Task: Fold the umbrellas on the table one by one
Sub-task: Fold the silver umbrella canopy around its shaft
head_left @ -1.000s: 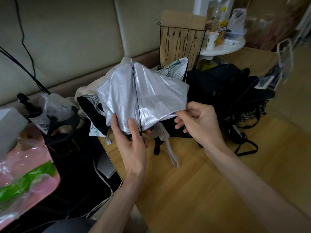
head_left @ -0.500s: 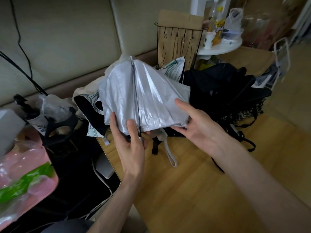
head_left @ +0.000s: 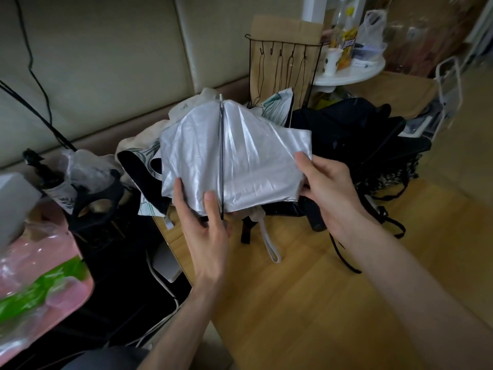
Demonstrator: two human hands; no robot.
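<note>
Wooden table (head_left: 306, 303), hand-held silver umbrella (head_left: 234, 161)

Setting: a lived-in home room, not a workplace. Evidence: padded cream wall panels (head_left: 106, 62) behind and left of the fingers (head_left: 210, 206); wood-grain bench (head_left: 306, 303) beneath them; small round white side table (head_left: 349, 76) beyond and right of the fingers carrying a drinks bottle (head_left: 346, 36), a paper cup (head_left: 330, 61) and a plastic bag (head_left: 373, 25). Black wire rack (head_left: 282, 68) with hooks stands just beside that table. Pink plastic-wrapped pack (head_left: 40, 289) lies well left of the fingers. Loose black cables (head_left: 32, 76) trail down the wall.
</note>
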